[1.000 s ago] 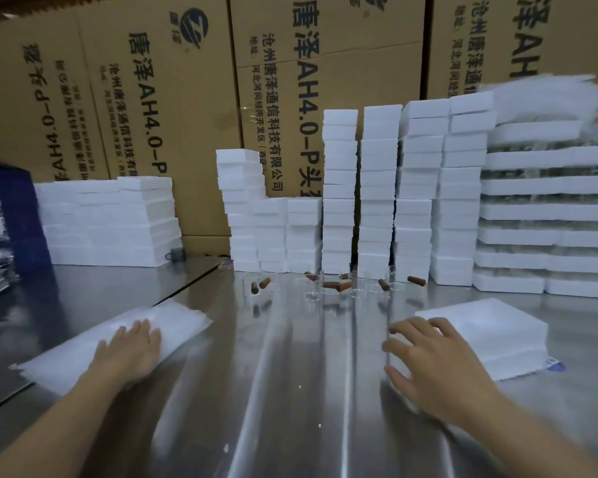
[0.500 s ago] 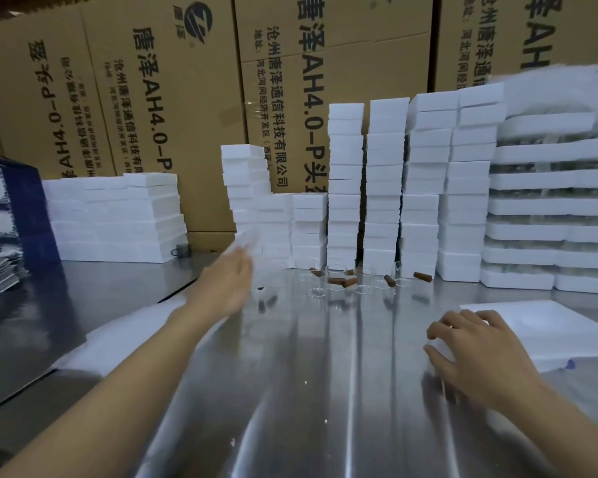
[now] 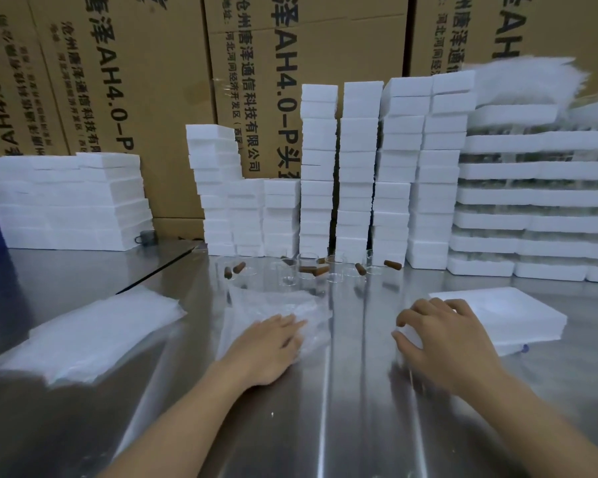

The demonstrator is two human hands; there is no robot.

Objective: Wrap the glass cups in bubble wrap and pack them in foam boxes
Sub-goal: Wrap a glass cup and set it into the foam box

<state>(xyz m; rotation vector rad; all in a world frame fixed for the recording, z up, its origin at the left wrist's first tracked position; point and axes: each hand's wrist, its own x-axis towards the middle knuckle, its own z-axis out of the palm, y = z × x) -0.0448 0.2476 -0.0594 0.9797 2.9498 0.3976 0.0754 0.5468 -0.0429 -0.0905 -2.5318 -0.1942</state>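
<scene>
step: wrap laid out, no cup on it | left grip flat, pressing bubble wrap sheet at table middle | right grip curled on foam box corner, right side | glass cups bare near far edge | next, likely: bring one cup onto sheet

On the middle cardboard carton, black print turned sideways reads "泽AH4.0-P头", with smaller lines "沧州唐泽通信科技有限公司" and "河北河间经济开发区(西区)" beside it, and the left cardboard carton shows "唐泽AH4.0-P" with the same company line, partly hidden.
</scene>
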